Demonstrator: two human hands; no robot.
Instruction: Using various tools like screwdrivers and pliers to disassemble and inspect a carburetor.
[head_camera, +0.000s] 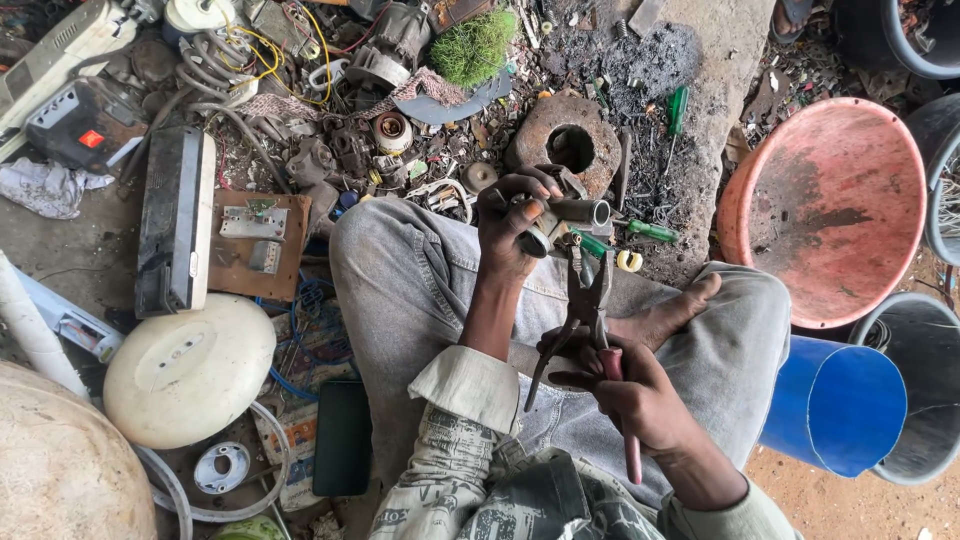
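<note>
Metal part: I see a grey tube-ended metal part (565, 215) held above my crossed legs.
Left hand: my left hand (512, 225), fingers curled tight around the part.
Right hand: my right hand (625, 385) squeezes pliers (588, 300), jaws biting the part's underside.
Surroundings: rusty ring (568, 140) just beyond; orange basin (830, 205) to the right.

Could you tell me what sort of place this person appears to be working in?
Probably an informal scrap-dismantling spot on the ground. Broken electrical parts and wires litter the floor, plastic tubs stand nearby, and the right hand works pliers on a metal part held by the left hand.
</note>
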